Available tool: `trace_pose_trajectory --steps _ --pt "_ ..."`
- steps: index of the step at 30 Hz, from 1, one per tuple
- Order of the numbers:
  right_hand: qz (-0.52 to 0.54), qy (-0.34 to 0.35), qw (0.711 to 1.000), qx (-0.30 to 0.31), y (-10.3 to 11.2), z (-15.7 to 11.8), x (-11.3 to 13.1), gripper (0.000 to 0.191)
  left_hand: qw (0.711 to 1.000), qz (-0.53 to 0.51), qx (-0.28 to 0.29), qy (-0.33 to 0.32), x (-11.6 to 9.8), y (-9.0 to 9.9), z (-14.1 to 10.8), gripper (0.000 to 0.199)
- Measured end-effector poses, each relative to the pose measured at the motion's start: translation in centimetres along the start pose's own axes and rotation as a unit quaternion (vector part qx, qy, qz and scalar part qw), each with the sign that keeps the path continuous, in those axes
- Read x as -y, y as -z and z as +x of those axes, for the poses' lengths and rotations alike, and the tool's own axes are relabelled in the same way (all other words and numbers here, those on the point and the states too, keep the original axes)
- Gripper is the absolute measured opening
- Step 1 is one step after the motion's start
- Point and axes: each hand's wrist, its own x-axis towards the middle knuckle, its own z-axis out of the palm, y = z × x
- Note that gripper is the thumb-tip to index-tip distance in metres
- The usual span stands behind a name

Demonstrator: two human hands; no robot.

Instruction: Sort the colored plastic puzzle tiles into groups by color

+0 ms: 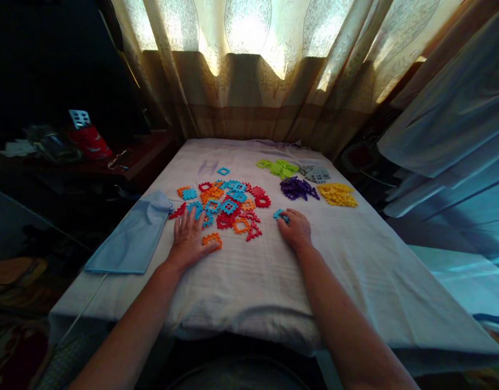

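Observation:
A mixed pile of red, orange and blue plastic building pieces (228, 206) with notched edges lies left of centre on the cloth-covered table. My left hand (188, 238) rests flat at the pile's near left side, fingers spread, its fingertips by some blue pieces. Close to its thumb lies an orange square piece (212, 240). Right of the pile, my right hand (296, 228) is closed on a blue building piece (279, 215), partly hidden by the fingers. One blue piece (224, 171) lies apart behind the pile.
Sorted heaps stand at the back right: green pieces (282, 168), grey pieces (314, 173), purple pieces (298, 188) and yellow pieces (337, 194). A light blue drawstring bag (131, 238) lies at the table's left edge. A dark cabinet (139, 157) stands further left; curtains (249, 97) hang behind.

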Motion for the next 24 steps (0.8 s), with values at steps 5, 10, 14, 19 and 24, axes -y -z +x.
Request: trace_pose_trajectory --steps 5,10,14,19,24 --pt "-0.003 0.0 1.0 0.005 0.1 0.0 0.1 0.026 0.995 0.044 0.066 0.062 -2.6 0.1 1.2 0.102" --pt "-0.005 0.002 1.0 0.004 0.2 0.1 0.1 0.026 0.996 0.004 0.011 0.087 -2.8 -0.5 2.7 0.084" --pt "-0.001 0.005 1.0 -0.006 0.0 0.1 -0.1 0.025 0.994 -0.04 -0.095 0.044 -1.2 -0.6 2.1 0.039" --pt "0.024 0.005 1.0 -0.016 -0.3 0.2 -0.4 0.027 0.99 -0.061 -0.123 0.018 0.4 -0.9 1.3 0.013" --pt "0.064 -0.011 0.997 -0.03 -0.3 0.6 -0.8 0.029 0.989 -0.082 -0.12 0.005 0.7 -0.8 1.6 0.011"
